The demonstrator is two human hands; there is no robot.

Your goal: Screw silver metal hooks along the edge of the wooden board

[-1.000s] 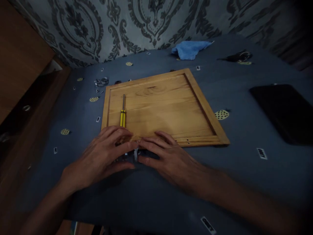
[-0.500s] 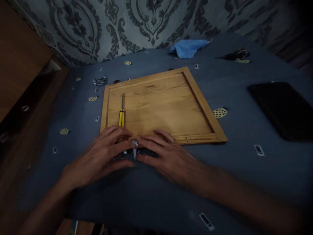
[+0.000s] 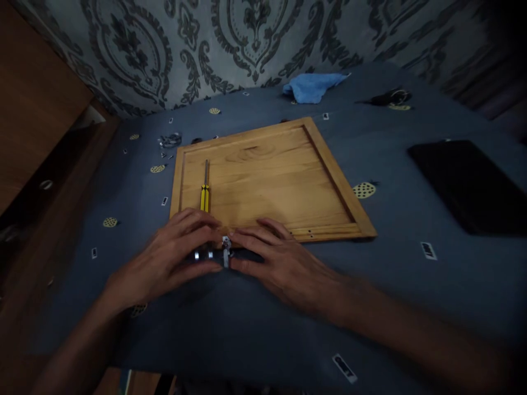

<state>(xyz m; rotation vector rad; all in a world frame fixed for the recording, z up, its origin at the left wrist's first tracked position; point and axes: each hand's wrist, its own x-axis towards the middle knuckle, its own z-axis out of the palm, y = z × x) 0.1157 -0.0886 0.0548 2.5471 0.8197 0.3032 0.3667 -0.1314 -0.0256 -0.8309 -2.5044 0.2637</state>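
Note:
A framed wooden panel (image 3: 263, 181) lies on the blue patterned cloth. At its near edge is a small metal hinge (image 3: 226, 251), between the fingertips of both hands. My right hand (image 3: 284, 258) has its fingers pressed on the hinge's right side and the panel edge. From the left, my left hand (image 3: 177, 252) reaches to the same edge, thumb and fingers apart, with two small shiny metal pieces showing in the gap. Whether its fingertips grip anything is hard to see. A yellow and black screwdriver (image 3: 205, 192) rests on the panel, just beyond my left hand.
Small metal parts (image 3: 169, 140) lie beyond the panel's left corner. Farther back are a blue rag (image 3: 313, 88) and a black tool (image 3: 387, 98). A black flat case (image 3: 473, 184) lies at the right. Wooden furniture (image 3: 37, 99) stands at the left, a patterned wall behind.
My left hand's thumb and fingers have shifted slightly left off the hinge, uncovering small shiny metal pieces. My right hand stays at the hinge. The view has shifted slightly.

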